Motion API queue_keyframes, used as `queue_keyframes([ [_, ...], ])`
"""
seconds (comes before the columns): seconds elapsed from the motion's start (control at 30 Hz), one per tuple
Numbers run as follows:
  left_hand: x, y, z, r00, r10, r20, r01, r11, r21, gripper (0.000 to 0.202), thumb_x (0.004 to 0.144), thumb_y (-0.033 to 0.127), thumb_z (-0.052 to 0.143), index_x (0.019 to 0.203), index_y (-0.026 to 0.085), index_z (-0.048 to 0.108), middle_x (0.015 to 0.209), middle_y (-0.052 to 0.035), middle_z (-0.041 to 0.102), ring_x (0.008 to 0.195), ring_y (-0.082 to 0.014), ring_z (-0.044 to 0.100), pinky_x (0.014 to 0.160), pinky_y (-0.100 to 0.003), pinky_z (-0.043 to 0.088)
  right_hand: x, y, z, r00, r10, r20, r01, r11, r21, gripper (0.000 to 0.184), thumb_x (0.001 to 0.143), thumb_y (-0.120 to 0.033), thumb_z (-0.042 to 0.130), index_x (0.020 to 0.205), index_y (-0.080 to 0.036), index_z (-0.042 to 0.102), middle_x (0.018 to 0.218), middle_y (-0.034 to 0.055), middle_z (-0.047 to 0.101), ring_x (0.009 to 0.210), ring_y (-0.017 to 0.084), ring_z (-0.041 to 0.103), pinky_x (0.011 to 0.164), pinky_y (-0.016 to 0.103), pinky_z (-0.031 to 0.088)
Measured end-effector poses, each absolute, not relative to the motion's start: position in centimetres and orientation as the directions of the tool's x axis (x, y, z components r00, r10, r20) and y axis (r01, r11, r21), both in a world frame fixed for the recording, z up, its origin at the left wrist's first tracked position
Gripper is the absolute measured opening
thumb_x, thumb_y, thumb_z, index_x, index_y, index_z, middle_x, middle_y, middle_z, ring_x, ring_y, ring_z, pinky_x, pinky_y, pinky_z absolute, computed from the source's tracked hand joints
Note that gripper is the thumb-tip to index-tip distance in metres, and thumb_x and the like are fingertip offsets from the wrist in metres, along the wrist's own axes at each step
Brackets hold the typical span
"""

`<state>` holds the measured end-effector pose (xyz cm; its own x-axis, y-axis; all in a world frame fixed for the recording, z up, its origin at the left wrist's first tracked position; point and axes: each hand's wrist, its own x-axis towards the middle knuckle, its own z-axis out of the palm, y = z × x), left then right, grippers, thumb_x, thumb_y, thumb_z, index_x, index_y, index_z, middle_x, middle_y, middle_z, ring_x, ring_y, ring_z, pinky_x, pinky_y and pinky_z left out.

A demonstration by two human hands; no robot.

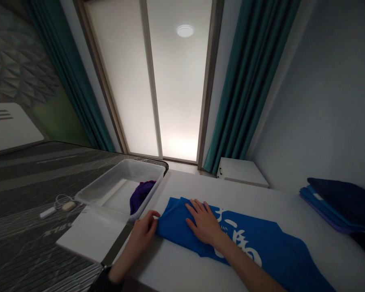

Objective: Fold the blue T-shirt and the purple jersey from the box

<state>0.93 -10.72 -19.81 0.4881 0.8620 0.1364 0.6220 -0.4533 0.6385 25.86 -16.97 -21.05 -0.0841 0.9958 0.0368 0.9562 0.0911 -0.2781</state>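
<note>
A blue T-shirt with large white lettering lies spread lengthwise on the white tabletop, its left part folded over. At its left end, my left hand has its fingers curled and closed on the cloth edge. My right hand rests flat on the shirt with spread fingers, just left of the lettering. My right forearm covers part of the print.
Left of the shirt stands a clear plastic bin with a purple garment inside. Folded clothes are stacked at the right. A white board, a white cable adapter and a white cabinet are also around.
</note>
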Motion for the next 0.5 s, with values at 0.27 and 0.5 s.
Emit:
queue_keyframes([
  [0.27, 0.4, -12.0, -19.5, 0.518, 0.847, 0.116, 0.768, -0.521, 0.373, 0.024, 0.086, 0.019, 0.038, 0.095, 0.022, 0.060, 0.080, -0.0043, 0.066, 0.082, -0.0256, 0.061, 0.080, -0.042, 0.042, 25.6, -17.2, -20.7, -0.094, 0.995, 0.045, 0.961, 0.103, -0.258, 0.062, 0.099, -0.051, 0.026, 0.153, -0.022, 0.025, 0.161, 0.0070, 0.020, 0.148, 0.024, 0.015, 0.119, 0.050, 0.006],
  [0.5, 6.1, -12.8, -18.4, 0.647, 0.656, 0.389, 0.611, -0.751, 0.249, 0.041, 0.094, 0.025, 0.039, 0.134, 0.019, 0.051, 0.129, -0.0125, 0.059, 0.119, -0.0274, 0.054, 0.101, -0.043, 0.043, 26.4, -18.9, -20.0, 0.061, 0.989, 0.134, 0.979, -0.033, -0.201, 0.056, 0.100, -0.032, 0.023, 0.153, -0.013, 0.025, 0.160, 0.0084, 0.022, 0.148, 0.022, 0.016, 0.120, 0.046, 0.007],
])
